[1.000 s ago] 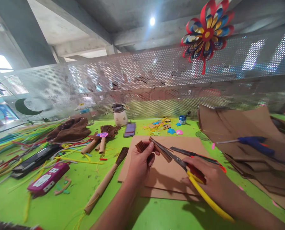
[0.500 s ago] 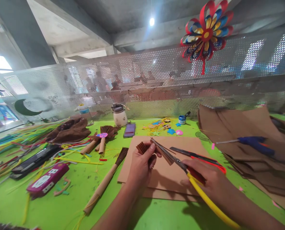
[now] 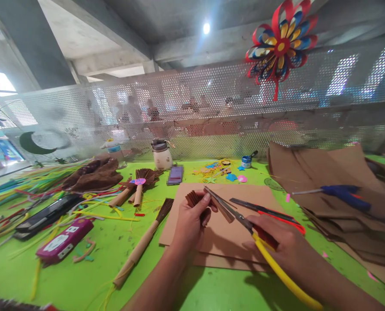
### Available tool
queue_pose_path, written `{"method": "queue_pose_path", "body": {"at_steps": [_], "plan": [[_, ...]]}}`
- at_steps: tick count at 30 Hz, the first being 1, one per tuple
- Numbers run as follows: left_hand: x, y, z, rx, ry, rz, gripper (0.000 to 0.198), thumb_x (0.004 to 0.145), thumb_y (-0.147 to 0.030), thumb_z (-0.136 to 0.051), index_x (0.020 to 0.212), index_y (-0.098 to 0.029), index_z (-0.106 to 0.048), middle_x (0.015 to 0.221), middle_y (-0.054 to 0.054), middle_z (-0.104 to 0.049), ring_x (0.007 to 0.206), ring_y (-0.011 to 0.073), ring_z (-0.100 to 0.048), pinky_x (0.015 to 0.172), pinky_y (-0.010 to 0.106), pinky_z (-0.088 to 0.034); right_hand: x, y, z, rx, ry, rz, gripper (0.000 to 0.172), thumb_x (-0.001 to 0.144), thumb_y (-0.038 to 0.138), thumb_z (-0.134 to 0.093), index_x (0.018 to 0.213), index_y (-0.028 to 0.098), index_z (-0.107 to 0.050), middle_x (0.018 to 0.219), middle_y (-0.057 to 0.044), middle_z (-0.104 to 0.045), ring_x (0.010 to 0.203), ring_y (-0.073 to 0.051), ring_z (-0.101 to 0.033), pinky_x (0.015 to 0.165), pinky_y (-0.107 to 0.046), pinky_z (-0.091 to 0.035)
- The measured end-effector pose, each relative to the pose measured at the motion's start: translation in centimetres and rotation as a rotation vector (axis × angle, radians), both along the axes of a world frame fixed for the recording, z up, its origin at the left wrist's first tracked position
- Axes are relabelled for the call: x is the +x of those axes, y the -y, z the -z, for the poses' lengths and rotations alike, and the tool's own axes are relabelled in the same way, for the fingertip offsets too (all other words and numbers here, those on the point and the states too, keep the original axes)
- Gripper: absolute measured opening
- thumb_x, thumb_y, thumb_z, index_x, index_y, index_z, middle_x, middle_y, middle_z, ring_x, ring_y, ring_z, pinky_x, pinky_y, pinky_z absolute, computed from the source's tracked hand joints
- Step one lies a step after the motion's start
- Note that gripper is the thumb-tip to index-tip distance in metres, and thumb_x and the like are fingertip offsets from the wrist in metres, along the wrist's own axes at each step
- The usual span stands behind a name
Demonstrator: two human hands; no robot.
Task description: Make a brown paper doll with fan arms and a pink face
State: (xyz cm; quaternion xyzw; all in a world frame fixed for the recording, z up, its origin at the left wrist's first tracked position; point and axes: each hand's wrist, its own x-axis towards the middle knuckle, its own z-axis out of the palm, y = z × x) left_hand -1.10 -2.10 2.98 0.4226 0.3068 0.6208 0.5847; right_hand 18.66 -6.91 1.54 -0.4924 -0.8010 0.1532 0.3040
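Note:
My left hand [image 3: 192,218] pinches a piece of brown paper [image 3: 224,209] cut into narrow fringe strips. Some of the fringe fans out behind its fingers. Yellow-handled scissors [image 3: 275,267] are in my right hand [image 3: 281,239], their blades slightly apart along the paper, tips close to my left fingertips. Beneath both hands lie flat brown cardboard sheets [image 3: 176,231]. On them, just beyond my right hand, rests a black and orange-red utility knife [image 3: 278,215]. A rolled brown paper stick with a fringed end [image 3: 140,246] lies left of my left forearm.
On the green table are a purple power strip [image 3: 64,242], a black case [image 3: 46,216], coloured pipe cleaners [image 3: 9,194], fringed paper pieces [image 3: 139,192], a phone [image 3: 175,174] and a cup [image 3: 162,155]. A blue glue gun [image 3: 344,195] lies on brown paper [image 3: 315,172] at right.
The scissor blades are a little further apart on the paper. Both hands stay almost in place; the view has shifted slightly.

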Motion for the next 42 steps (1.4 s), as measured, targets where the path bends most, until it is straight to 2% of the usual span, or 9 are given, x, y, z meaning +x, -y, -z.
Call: {"method": "queue_pose_path", "body": {"at_steps": [6,12,18,21,25,29,34,38,42], "plan": [[-0.2,-0.2,-0.1,0.006,-0.026,0.008,0.016,0.073,-0.026,-0.065,0.076,-0.014,-0.055,0.056,0.0,-0.057,0.038,0.0021,-0.037,0.036,0.014,-0.018,0.2,-0.5,0.4,0.01,-0.012,0.008,0.03,0.079,0.032,-0.057,0.107,0.022,-0.058,0.101,-0.007,-0.064,0.09,-0.021,-0.06,0.078,-0.033,-0.05],[0.0,0.0,0.1,0.031,-0.024,0.005,0.013,0.076,-0.024,-0.063,0.076,-0.014,-0.055,0.057,-0.001,-0.056,0.041,0.0018,-0.036,0.037,0.014,-0.019,0.3,-0.4,0.5,-0.021,-0.048,-0.015,0.032,0.079,0.035,-0.058,0.108,0.022,-0.058,0.1,-0.007,-0.064,0.09,-0.022,-0.059,0.08,-0.034,-0.048],[0.0,0.0,0.1,0.026,0.014,0.009,0.013,0.074,-0.022,-0.065,0.076,-0.013,-0.055,0.06,-0.002,-0.055,0.043,0.0016,-0.039,0.037,0.013,-0.019,0.4,-0.6,1.1,-0.013,-0.042,-0.015,0.029,0.079,0.027,-0.056,0.108,0.023,-0.058,0.102,-0.005,-0.064,0.088,-0.02,-0.06,0.078,-0.031,-0.048],[-0.2,-0.1,0.1,0.017,0.03,0.015,0.014,0.073,-0.022,-0.065,0.076,-0.013,-0.055,0.06,-0.002,-0.054,0.044,0.0023,-0.042,0.036,0.014,-0.019,0.6,-1.1,1.1,0.033,-0.063,0.053,0.028,0.077,0.03,-0.056,0.105,0.022,-0.06,0.101,-0.005,-0.065,0.089,-0.021,-0.06,0.076,-0.029,-0.047],[-0.3,-0.4,0.1,0.016,0.016,0.049,0.013,0.076,-0.023,-0.062,0.076,-0.014,-0.052,0.065,0.001,-0.059,0.042,0.0027,-0.042,0.035,0.015,-0.019,1.7,-2.6,1.1,0.072,-0.056,0.252,0.026,0.079,0.033,-0.051,0.1,0.021,-0.061,0.099,-0.006,-0.065,0.085,-0.021,-0.06,0.077,-0.03,-0.045],[-0.4,-0.9,0.5,-0.036,-0.025,0.109,0.015,0.078,-0.025,-0.057,0.072,-0.014,-0.047,0.07,0.005,-0.065,0.034,0.0013,-0.034,0.034,0.017,-0.016,4.3,-5.1,1.9,0.059,0.167,0.474,0.031,0.08,0.035,-0.047,0.104,0.022,-0.061,0.096,-0.008,-0.066,0.082,-0.024,-0.06,0.069,-0.032,-0.043],[-0.4,-1.6,1.4,-0.134,-0.027,0.098,0.014,0.076,-0.024,-0.055,0.07,-0.013,-0.049,0.068,0.008,-0.065,0.037,0.0029,-0.039,0.033,0.016,-0.018,8.6,-7.9,2.8,0.092,0.403,0.662,0.038,0.078,0.036,-0.047,0.108,0.017,-0.06,0.097,-0.015,-0.065,0.081,-0.027,-0.061,0.064,-0.032,-0.039],[-0.5,-1.8,1.7,-0.191,-0.032,0.12,0.013,0.073,-0.023,-0.058,0.07,-0.011,-0.055,0.064,0.006,-0.063,0.039,0.0039,-0.043,0.032,0.015,-0.02,10.5,-8.9,2.9,0.196,0.461,0.659,0.03,0.078,0.033,-0.048,0.095,0.015,-0.065,0.089,-0.015,-0.067,0.087,-0.029,-0.058,0.074,-0.036,-0.039],[-0.3,-1.7,1.7,-0.298,-0.015,0.141,0.012,0.071,-0.02,-0.06,0.077,-0.01,-0.06,0.059,0.003,-0.06,0.046,0.0068,-0.05,0.036,0.014,-0.031,9.7,-8.7,2.8,0.354,0.222,0.61,0.026,0.078,0.031,-0.049,0.09,0.015,-0.065,0.092,-0.014,-0.066,0.091,-0.026,-0.056,0.08,-0.037,-0.04]]}}
